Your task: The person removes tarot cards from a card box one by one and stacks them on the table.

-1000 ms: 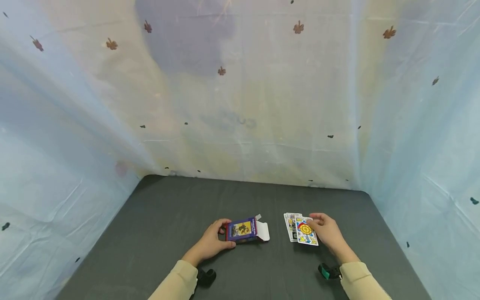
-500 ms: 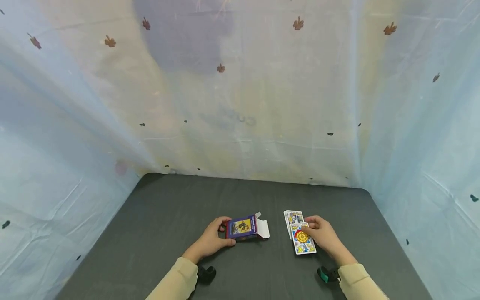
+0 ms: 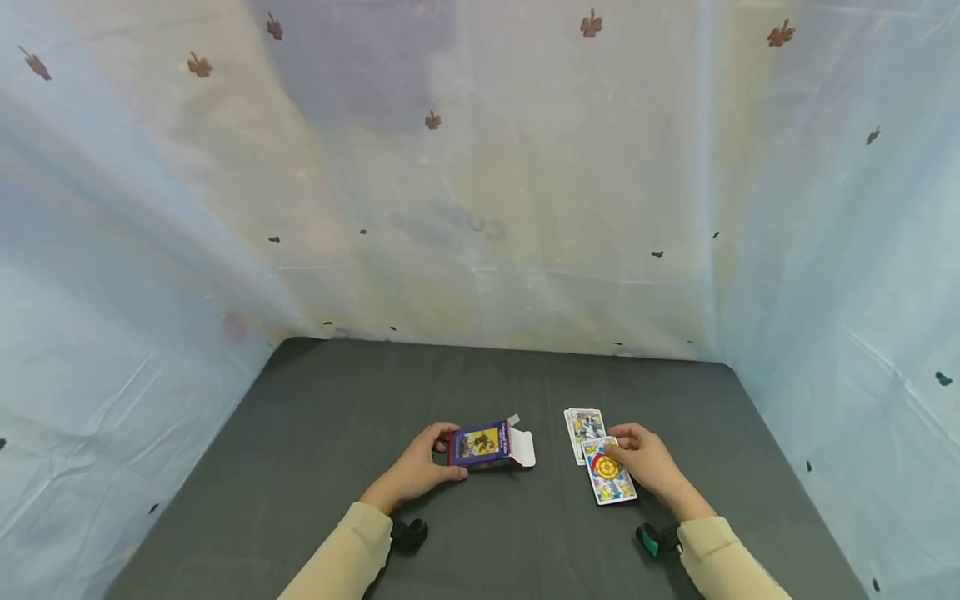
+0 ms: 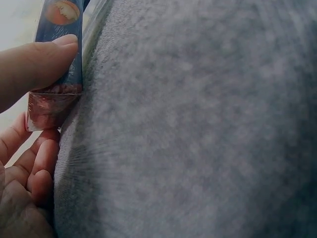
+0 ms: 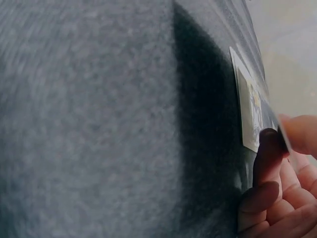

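My left hand (image 3: 412,471) grips the left end of a purple card box (image 3: 480,442), thumb on the near side. In the left wrist view the thumb presses the box's narrow blue side (image 4: 59,25), and its reddish end (image 4: 49,109) faces the fingers. The white end flap (image 3: 522,447) stands open at the right. My right hand (image 3: 652,462) pinches one tarot card (image 3: 611,483) with a wheel picture, thumb on its face. The right wrist view shows that card edge-on (image 5: 282,124), raised off the table. Behind it lie a few overlapping cards (image 3: 585,423), partly covered.
A dark grey cloth-covered table (image 3: 315,433) lies under everything. Pale patterned curtains (image 3: 480,275) enclose its back and both sides. Black straps with cameras (image 3: 410,536) sit at both wrists.
My right hand has drawn the wheel card toward me, uncovering more of the cards behind it. My left hand keeps its hold on the box. The head view has tilted slightly.
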A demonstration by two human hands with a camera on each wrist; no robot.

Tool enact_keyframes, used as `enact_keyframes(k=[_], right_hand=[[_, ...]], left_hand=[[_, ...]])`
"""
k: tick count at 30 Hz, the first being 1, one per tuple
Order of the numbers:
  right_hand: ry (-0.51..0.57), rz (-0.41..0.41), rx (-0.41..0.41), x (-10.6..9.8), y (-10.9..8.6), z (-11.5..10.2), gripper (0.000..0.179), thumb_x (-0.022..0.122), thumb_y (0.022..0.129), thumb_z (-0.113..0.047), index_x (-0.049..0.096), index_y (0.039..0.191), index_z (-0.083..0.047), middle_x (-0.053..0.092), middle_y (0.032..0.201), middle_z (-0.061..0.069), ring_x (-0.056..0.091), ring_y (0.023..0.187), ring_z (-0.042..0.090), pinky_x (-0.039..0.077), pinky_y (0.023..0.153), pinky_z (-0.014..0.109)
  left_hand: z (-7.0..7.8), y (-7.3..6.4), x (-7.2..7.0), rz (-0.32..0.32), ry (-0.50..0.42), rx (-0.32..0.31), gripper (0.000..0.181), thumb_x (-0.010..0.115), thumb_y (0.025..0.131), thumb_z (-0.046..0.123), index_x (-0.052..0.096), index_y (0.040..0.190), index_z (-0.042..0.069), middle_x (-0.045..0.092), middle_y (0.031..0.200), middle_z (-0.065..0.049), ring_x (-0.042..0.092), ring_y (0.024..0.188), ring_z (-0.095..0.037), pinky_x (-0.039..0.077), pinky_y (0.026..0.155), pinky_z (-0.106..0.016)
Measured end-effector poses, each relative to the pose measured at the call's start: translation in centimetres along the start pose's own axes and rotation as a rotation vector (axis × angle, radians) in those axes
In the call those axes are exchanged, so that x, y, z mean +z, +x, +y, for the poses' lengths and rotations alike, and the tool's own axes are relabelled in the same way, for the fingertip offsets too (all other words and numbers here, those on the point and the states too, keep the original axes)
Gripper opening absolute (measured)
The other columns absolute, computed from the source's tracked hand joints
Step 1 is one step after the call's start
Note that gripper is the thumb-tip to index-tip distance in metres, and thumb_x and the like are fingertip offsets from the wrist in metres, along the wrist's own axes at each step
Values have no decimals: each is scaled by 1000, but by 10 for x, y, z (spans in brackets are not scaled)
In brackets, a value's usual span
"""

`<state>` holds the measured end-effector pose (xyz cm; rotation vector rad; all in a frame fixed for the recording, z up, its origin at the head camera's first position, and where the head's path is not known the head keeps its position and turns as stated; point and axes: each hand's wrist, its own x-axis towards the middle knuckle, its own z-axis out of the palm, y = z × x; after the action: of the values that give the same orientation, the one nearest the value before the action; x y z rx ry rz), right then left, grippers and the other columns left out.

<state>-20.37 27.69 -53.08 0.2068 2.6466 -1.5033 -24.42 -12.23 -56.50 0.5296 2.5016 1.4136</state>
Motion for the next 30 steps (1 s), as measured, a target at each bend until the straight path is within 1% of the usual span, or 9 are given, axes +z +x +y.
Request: enact_keyframes(k=[7,11,19,23,30], right_hand=[[-13,-25,-12,2,5,2,34,67,93,-17,58,122,-2,62,90,8,59,75,20,48,66,33],[-17,-14,-11,3,8,2,34,67,93,-17,58,121,-2,62,91,8,59,76,20,48,67,34],[-22,-2,7,4,7,0,33,64,94,-16,55,123,-1,62,96,8,59,79,20,47,69,34],[-23,18,14,4,9,0,34,64,95,-17,55,123,-2,62,96,9,58,80,20,47,68,34],[6,57,36,6,21,-4,36,62,95,-17,54,127,-2,63,103,11,59,82,19,49,68,32]], left_hand=[[1,1,-1,-3,9,-16,76,83,75,43,46,137,21,50,116,0,44,102,-20,37,85,-43],[2,3,-2,-3,11,-20,76,83,74,44,46,137,22,50,116,-1,44,103,-21,38,85,-43],[2,3,-2,-11,26,-34,77,82,74,45,45,137,22,50,116,-1,45,104,-20,38,86,-43],[2,3,-2,-12,32,-35,77,82,75,45,45,137,21,50,116,-1,45,104,-20,38,86,-43],[4,2,-3,-12,29,-34,76,82,75,44,45,138,22,49,116,-1,44,104,-20,37,86,-43]])
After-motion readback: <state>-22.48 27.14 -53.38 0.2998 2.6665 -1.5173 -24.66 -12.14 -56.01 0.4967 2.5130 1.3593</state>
